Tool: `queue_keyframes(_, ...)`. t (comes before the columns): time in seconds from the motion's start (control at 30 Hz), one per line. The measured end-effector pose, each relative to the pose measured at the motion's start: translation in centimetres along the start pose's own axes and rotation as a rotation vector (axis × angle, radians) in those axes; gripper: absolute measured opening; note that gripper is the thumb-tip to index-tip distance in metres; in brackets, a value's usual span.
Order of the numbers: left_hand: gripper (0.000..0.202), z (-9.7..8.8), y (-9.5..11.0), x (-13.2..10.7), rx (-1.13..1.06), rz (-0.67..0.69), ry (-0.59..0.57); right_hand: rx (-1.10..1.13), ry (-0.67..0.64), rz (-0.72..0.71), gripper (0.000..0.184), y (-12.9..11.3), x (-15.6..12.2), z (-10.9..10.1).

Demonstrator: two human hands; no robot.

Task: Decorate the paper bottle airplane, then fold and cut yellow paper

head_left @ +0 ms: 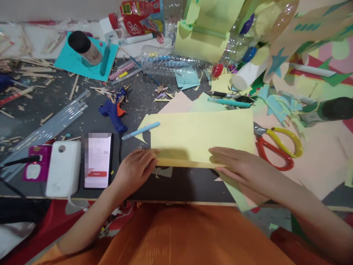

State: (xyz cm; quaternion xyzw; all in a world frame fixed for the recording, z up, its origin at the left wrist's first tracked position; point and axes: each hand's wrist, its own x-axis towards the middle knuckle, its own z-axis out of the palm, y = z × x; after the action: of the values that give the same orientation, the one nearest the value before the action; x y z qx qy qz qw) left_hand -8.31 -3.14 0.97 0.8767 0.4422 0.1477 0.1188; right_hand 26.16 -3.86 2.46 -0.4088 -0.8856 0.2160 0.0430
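Two hands meet the yellow sheet (201, 136) on the dark table (182, 186); its long axis runs left-right, with its bulk beyond the fingers. Left hand (135, 167) curls at the near-left corner (pinch or press, cannot tell); right hand (237, 163) lies flat, unclenched, on the near edge.

The person wears an orange garment (176, 235) that fills the bottom middle of the frame, with faint pale print on the cloth. An orange sleeve (48, 257) shows at the lower left. Both forearms run bare to the left hand (135, 167) and right hand (237, 162).
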Motion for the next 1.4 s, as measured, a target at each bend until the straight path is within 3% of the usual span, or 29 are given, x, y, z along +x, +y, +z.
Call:
queue_keyframes(0.13,0.031,0.7,-0.2,1.3,0.166,-0.075,0.060,0.051,-0.178,0.179,0.044,0.5,1.7,-1.6)
queue_keyframes(0.2,0.025,0.8,0.6,1.6,0.286,-0.050,0.154,0.081,-0.266,0.241,0.038,0.8,2.8,-2.3)
queue_keyframes(0.27,0.032,1.1,1.9,1.5,0.343,0.023,0.186,0.090,-0.316,0.277,0.033,1.1,4.1,-3.0)
queue_keyframes(0.37,0.039,1.9,3.9,1.0,0.274,0.168,0.029,0.056,-0.387,0.295,0.028,1.4,5.7,-3.9)
queue_keyframes(0.47,0.052,3.2,4.5,0.7,0.292,0.066,-0.122,-0.069,-0.435,0.314,0.026,1.4,6.7,-4.2)
queue_keyframes(0.53,0.056,3.8,4.3,0.8,0.307,0.022,-0.169,-0.212,-0.368,0.269,0.026,1.4,6.7,-3.7)
queue_keyframes(0.6,0.055,4.1,4.1,1.0,0.315,0.012,-0.172,-0.333,-0.198,0.187,0.024,1.4,6.3,-2.5)
queue_keyframes(0.67,0.054,4.2,4.1,1.1,0.319,0.010,-0.151,-0.347,-0.005,0.100,0.033,1.5,5.9,-0.8)
queue_keyframes(0.73,0.053,4.2,4.3,1.1,0.324,0.002,-0.126,-0.286,0.082,0.012,0.039,1.6,5.6,1.0)
queue_keyframes(0.93,0.054,4.7,4.8,0.3,0.291,-0.033,-0.120,-0.227,0.008,0.089,0.046,1.7,5.3,3.7)
queue_keyframes(1.4,0.057,5.1,5.1,-0.3,0.281,-0.085,-0.140,-0.151,-0.039,0.154,0.049,1.5,5.4,3.3)
